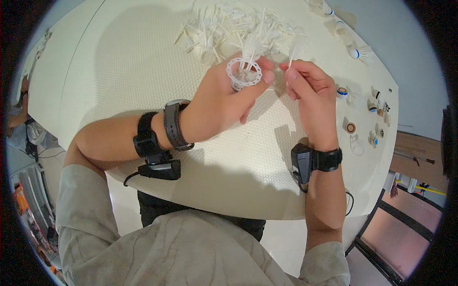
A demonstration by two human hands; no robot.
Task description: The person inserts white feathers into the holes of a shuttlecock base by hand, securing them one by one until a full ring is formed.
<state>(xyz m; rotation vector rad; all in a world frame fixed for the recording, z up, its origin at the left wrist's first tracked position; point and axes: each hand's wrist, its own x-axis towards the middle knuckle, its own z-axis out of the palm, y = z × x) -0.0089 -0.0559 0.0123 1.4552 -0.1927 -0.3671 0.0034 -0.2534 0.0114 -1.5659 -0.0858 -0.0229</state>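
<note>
My left hand [217, 97] is closed round a white plastic ring frame [236, 86] with small holes along its rim. A few white feathers [251, 47] stand in the frame and rise from its far side. Close to its right, my right hand [312, 93] pinches one white feather [296, 49] between thumb and fingers, tip up. Beyond both hands lies a loose pile of white feathers [210, 28], part of it behind my left hand.
Several shuttlecocks [364, 53] with blue bands lie along the far right edge. Right of my right hand are a brown ring [350, 127], a blue-and-white roll [342, 92] and several small round pieces [373, 108]. Another person's arm [21, 112] shows at the far left.
</note>
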